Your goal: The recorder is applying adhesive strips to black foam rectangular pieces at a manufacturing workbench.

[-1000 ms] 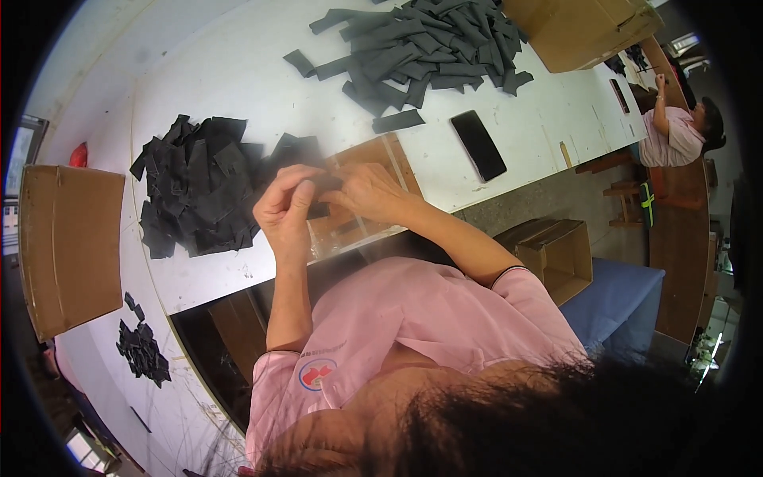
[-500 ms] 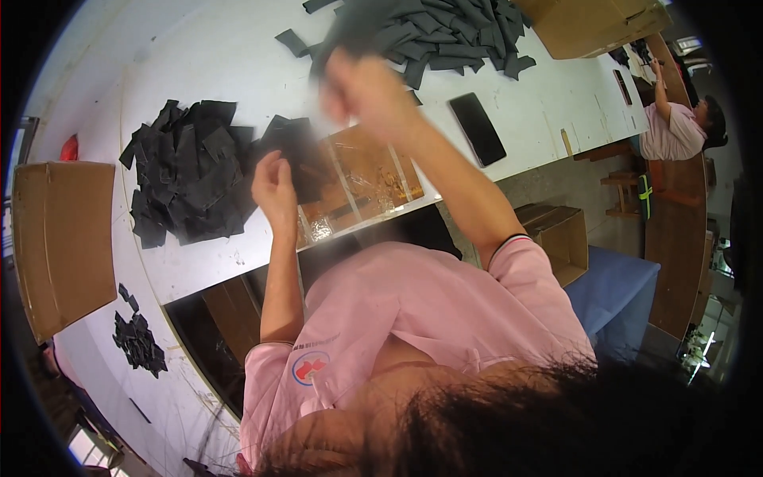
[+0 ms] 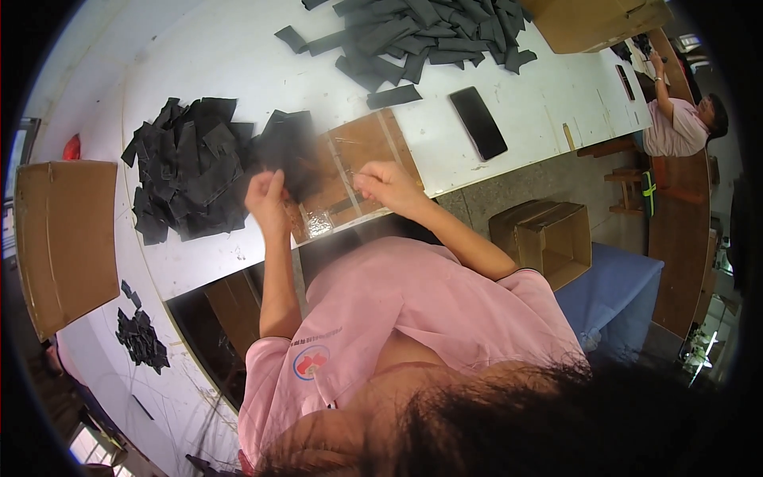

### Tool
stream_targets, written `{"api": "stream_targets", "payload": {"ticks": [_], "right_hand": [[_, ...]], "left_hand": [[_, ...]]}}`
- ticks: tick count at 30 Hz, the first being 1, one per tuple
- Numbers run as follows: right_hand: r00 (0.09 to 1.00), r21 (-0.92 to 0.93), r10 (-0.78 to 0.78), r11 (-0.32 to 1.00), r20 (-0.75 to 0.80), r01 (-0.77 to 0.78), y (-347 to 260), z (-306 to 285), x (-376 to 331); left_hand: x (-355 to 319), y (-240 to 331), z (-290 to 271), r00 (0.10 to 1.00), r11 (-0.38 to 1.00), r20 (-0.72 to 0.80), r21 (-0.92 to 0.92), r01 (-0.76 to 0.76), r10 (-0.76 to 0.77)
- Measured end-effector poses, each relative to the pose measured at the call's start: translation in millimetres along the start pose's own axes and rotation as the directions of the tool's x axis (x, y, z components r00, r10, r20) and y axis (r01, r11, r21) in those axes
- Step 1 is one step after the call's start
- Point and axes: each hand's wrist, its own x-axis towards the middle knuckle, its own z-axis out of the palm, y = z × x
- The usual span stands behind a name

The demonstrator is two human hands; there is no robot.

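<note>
While your left hand (image 3: pixel 269 199) is raised above the near edge of the white table (image 3: pixel 230 56), its fingers are closed on a black fabric piece (image 3: pixel 288 155) that shows blurred, so you cannot make out its exact shape. That piece hangs just over the left part of the brown cardboard board (image 3: pixel 362 159) lying flat at the table edge in front of you. Your right hand (image 3: pixel 389 187) sits over the lower right part of the same board, fingers curled together; whether they pinch anything you cannot tell, though a thin pale line seems to run from them across the board.

To your left, touching the blurred piece, a loose heap of black fabric pieces (image 3: pixel 191 175) spreads over the table. Farther away, at the top, a second pile of black strips (image 3: pixel 421 36) lies well apart from the board, with one single strip (image 3: pixel 395 96) between them. A dark phone (image 3: pixel 478 122) rests flat just right of that strip.

A cardboard box (image 3: pixel 63 238) stands at the far left, and another cardboard box (image 3: pixel 596 20) sits at the top right of the table. Below the table edge on your right an open carton (image 3: pixel 548 242) stands on a blue surface (image 3: pixel 620 294). Another person in a pink shirt (image 3: pixel 675 119) works at the far right.
</note>
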Motion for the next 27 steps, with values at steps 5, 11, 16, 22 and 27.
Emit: {"api": "stream_targets", "payload": {"ticks": [5,11,16,22,27], "right_hand": [[0.968,-0.244,-0.251,0.939,-0.01,0.241,-16,20,-16],[0.988,0.038,-0.153,0.987,-0.036,0.154,-16,29,-16],[0.99,0.021,-0.132,0.991,0.04,0.131,-26,14,-22],[0.947,-0.25,-0.267,0.918,0.181,0.307,-33,4,-25],[0.917,-0.4,-0.292,0.832,0.273,0.384,-40,2,-25]], "left_hand": [[-71,24,-5,0.969,0.951,0.212,-0.254,0.178,-0.125],[-101,17,15,0.942,0.919,0.305,-0.311,0.24,-0.143],[-83,28,17,0.856,0.813,0.472,-0.402,0.421,-0.209],[-51,56,12,0.732,0.92,0.632,-0.078,0.385,-0.253],[-48,74,19,0.727,0.95,0.614,0.166,0.263,-0.308]]}}
